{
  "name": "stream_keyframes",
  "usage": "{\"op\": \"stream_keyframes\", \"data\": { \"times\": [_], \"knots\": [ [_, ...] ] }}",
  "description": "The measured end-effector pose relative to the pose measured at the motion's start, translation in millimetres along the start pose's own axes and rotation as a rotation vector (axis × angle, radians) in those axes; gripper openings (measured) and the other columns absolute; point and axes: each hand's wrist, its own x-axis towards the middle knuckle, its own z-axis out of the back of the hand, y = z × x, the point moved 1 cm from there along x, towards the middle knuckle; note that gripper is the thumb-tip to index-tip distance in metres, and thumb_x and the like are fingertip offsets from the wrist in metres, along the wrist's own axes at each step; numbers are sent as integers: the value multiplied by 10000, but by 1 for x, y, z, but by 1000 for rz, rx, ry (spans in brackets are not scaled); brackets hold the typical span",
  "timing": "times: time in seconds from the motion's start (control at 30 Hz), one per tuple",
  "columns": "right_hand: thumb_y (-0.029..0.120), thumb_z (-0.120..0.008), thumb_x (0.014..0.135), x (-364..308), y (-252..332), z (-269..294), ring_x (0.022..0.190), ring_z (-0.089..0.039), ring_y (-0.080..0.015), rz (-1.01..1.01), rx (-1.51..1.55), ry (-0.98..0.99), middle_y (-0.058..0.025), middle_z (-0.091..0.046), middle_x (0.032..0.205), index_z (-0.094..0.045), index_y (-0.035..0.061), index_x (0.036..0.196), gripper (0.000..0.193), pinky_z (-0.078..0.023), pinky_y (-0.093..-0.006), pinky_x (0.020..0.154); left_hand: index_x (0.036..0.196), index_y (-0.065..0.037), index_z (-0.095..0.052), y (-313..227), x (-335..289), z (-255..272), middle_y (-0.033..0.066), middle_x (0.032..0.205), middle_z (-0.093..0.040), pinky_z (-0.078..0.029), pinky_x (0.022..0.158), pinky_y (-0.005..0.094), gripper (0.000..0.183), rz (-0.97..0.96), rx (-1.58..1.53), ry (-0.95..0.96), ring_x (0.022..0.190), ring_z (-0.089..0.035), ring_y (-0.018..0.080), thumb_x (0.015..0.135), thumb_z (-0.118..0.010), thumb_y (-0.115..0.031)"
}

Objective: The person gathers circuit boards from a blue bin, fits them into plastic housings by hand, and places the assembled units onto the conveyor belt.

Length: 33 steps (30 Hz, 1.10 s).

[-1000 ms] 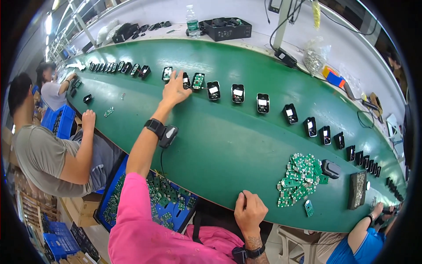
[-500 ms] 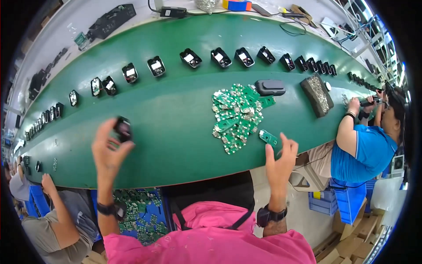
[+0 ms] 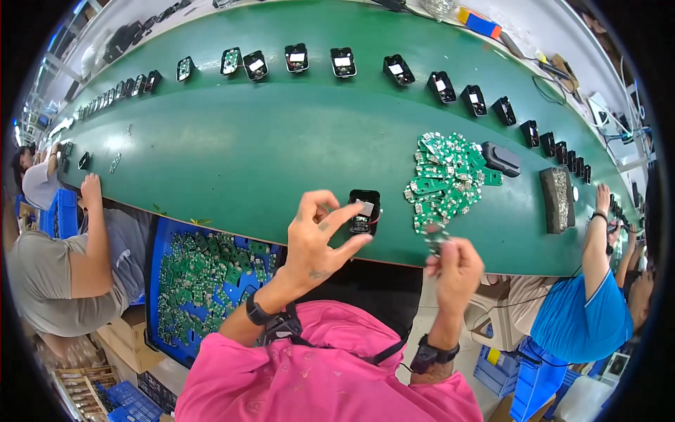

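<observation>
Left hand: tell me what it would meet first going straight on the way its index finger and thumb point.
The left hand would most likely meet the open black housing first; the index fingertip overlaps it in view, though depth leaves unclear whether they already touch.

A long green table point(image 3: 246, 155) runs left to right, a row of open black casings point(image 3: 342, 63) curving along its far side. On the right lie a heap of green circuit boards point(image 3: 444, 179), a dark oblong case point(image 3: 500, 159) just beside it and a speckled block point(image 3: 559, 200); another open casing point(image 3: 368, 197) sits at the near edge
</observation>
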Motion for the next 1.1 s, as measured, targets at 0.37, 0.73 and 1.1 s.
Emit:
{"op": "stream_keyframes", "data": {
  "times": [0.37,0.73,1.1],
  "knots": [
    [163,-534,1054,13,5,-61,520,-438,-17,-189,147,328,26,-570,681,-667,22,1152,217,-323,-176,454,920,-35,-715,1,1,-24,66,855,-660,-482,708,352,134,131,-273,14,772,-635,245,796,-764,-52],
    [174,-530,1057,22,11,-65,546,-436,-17,-214,120,476,24,-563,699,-670,26,1154,225,-312,-174,464,923,7,-689,6,5,-19,81,872,-682,-495,734,322,133,210,-450,66,791,-637,223,798,-719,39],
    [91,-639,977,18,5,-81,584,-507,-76,199,-252,247,-23,-591,672,-581,-9,1174,228,-388,-259,540,1326,15,-571,10,-1,-6,114,1399,-488,-501,787,247,520,434,-725,74,870,-619,110,818,-676,35]
  ]
}}
